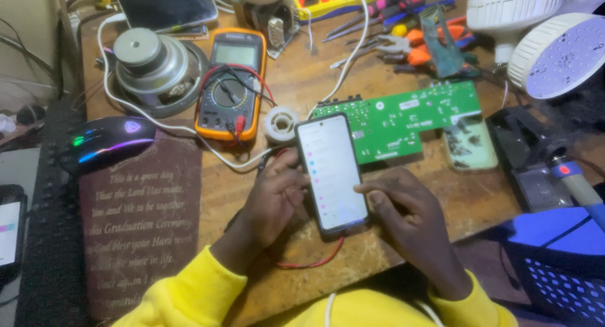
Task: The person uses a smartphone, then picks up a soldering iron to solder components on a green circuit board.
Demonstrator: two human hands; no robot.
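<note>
Left hand [274,201] wraps the phone [331,171] near the worktop's front edge; right hand [403,207] holds nothing, thumb probably touching the screen. Steady grip, light taps.

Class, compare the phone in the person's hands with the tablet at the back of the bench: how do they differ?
The phone has a lit, bright screen; the tablet is dark. The phone is narrow and held by the left hand, with the right hand touching it; the tablet is wider and untouched. Both are flat, dark-framed screens.
</note>
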